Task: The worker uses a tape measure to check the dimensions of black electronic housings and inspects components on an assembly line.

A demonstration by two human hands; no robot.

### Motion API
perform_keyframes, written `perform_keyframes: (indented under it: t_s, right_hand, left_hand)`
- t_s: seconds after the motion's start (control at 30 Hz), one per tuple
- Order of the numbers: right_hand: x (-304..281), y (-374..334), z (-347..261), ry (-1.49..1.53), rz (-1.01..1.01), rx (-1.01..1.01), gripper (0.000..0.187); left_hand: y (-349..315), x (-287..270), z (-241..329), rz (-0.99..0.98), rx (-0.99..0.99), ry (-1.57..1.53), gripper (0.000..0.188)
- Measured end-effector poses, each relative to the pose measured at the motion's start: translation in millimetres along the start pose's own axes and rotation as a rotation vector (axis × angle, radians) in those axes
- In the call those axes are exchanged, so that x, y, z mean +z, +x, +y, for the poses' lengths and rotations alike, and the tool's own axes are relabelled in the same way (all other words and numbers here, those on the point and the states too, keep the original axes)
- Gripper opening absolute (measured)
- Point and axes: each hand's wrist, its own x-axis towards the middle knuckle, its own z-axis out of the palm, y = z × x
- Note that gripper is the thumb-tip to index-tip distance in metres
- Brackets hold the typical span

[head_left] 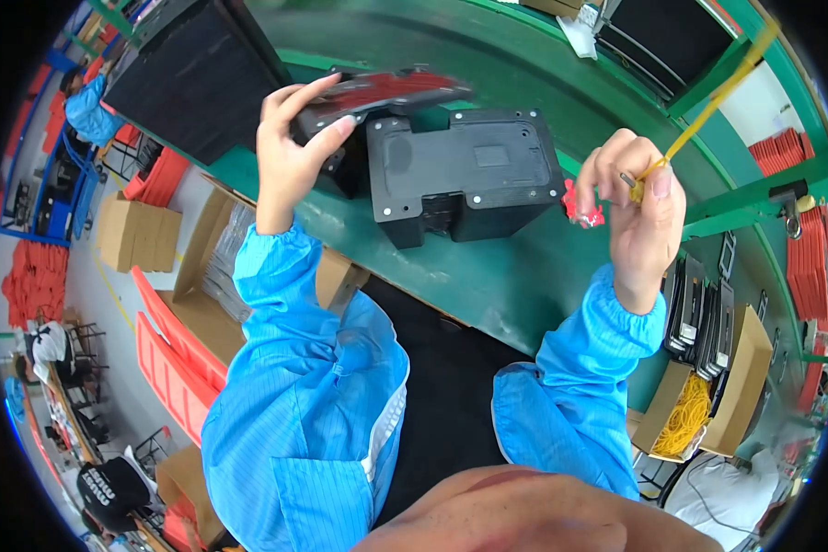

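Note:
My left hand (294,152) grips the edge of a dark panel (391,90) with a red face; the panel is tilted and smeared by motion. Just below and right of it, a black box-shaped housing (465,170) stands on the green bench, with notched sides and light round spots at its corners. Off the housing's right side, my right hand (639,198) is raised and closed around a yellow cord (713,106) that stretches toward the upper right. A small metal end pokes out between those fingers. A small crumpled red piece (584,204) shows at the fingertips, its exact kind unclear.
The green bench (488,285) spans the middle. A large black case (193,78) stands at the upper left. Cartons and a red plastic crate (179,368) sit below left. At right, a carton holds yellow cords (685,419) beside stacked black frames (699,313). Other people work farther off.

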Motion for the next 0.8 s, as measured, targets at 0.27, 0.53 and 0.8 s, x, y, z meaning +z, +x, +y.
perform_keyframes:
  t_s: [0.27,0.53,0.8]
  right_hand:
    - [-28.5,0.1,-11.1,-0.365,0.146,0.129,0.046]
    - [-167.5,9.8,74.5,-0.677,0.289,0.42,0.059]
    - [-239.2,-62.9,186.3,-1.694,0.679,0.575,0.047]
  left_hand:
    - [-49.3,5.1,-54.4,0.231,-0.02,0.601,0.064]
    - [-53.4,-4.0,-45.3,0.114,-0.026,0.515,0.079]
    - [-42.9,63.6,38.3,-0.234,0.194,0.055,0.096]
